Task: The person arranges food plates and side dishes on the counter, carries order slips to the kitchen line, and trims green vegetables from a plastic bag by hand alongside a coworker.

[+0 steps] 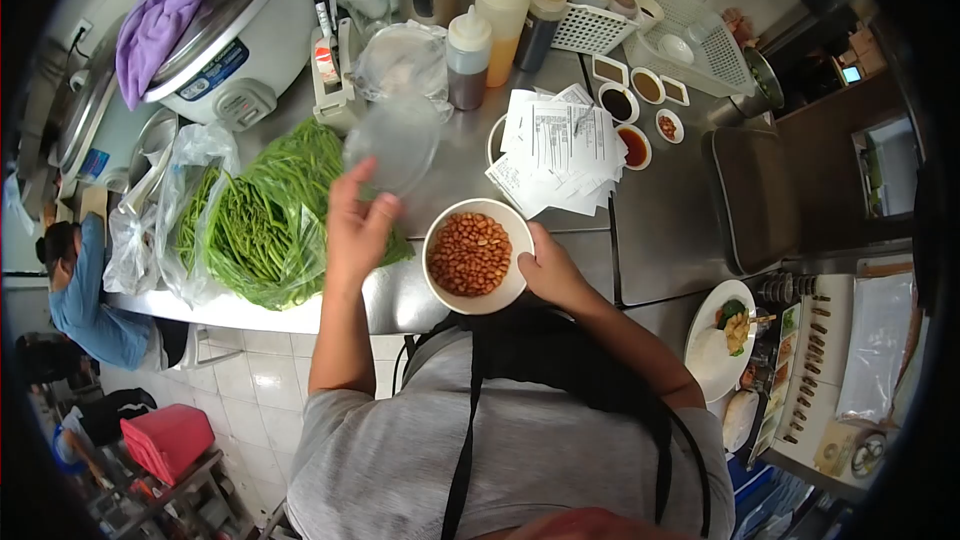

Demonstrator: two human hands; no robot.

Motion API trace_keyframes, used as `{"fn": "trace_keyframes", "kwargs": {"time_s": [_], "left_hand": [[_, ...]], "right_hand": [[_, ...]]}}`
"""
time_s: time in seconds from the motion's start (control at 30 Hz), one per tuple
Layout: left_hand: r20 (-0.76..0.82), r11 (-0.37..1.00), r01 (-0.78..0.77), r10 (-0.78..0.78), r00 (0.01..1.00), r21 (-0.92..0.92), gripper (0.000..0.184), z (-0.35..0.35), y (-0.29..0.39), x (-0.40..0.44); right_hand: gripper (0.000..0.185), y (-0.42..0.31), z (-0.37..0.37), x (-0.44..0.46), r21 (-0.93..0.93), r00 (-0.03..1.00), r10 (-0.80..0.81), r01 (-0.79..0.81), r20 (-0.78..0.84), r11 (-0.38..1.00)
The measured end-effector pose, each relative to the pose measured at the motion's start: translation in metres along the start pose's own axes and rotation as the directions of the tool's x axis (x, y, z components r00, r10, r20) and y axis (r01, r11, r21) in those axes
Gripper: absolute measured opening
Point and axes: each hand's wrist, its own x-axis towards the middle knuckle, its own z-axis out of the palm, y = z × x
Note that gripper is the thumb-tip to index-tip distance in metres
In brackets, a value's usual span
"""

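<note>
So from the head view, the main thing here is a pale bowl (pixel 513 277) sitting right in front of the person's body, by the near edge of the steel counter (pixel 455 162). Can't tell if its base touches the counter or it's fully held up. It's partly filled with reddish-brown nuts (pixel 468 254), peanuts by the look of it.

My guess is the bowl's light and a bit flexy, paper or thin plastic, with the nuts giving it some weight. They're loose, so a hard tilt would spill them, and squeezing one side could bend the wall. I'd take it by the upper wall with a thumb over the rim, palm supporting low. The clear lid (pixel 392 145), far and left of the bowl, looks thin, light, bendy and maybe slick, so edge only.

Hands: the right hand (pixel 552 268) has the bowl by its right side, thumb over the rim, other fingers mostly hidden. That elbow's bent out right, forearm angling in. The left hand (pixel 358 230) is reaching far and left, forearm pointing away from the body, with the lid at its thumb and fingertips. It seems pinched there, but blur hides the exact grip. Bagged greens (pixel 270 255) are just left of that hand; paper slips (pixel 565 145) are far and right of the bowl.
</note>
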Motion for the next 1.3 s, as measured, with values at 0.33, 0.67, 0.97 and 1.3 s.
{"fn": "trace_keyframes", "kwargs": {"time_s": [0.33,0.67,0.97,1.3], "left_hand": [[0.27,0.991,0.134,-0.128,0.954,-0.005,0.032,0.004,0.015,-0.04],[0.116,0.671,0.016,-0.151,0.982,0.741,0.039,0.032,-0.02,-0.061],[0.043,0.693,-0.043,0.017,0.999,0.72,0.032,0.048,-0.04,-0.049],[0.191,0.637,-0.171,0.037,0.981,0.751,0.034,0.041,-0.035,-0.032]], "right_hand": [[0.036,-0.007,-0.014,-0.004,-0.128,0.952,-0.281,0.266,-0.121,0.955],[0.038,0.0,-0.001,-0.017,0.08,0.989,-0.129,0.135,-0.073,0.988],[0.041,-0.009,0.002,-0.003,-0.169,0.978,-0.143,0.117,-0.155,0.979],[0.041,-0.003,0.001,-0.001,-0.272,0.982,-0.125,0.084,-0.139,0.959]]}}
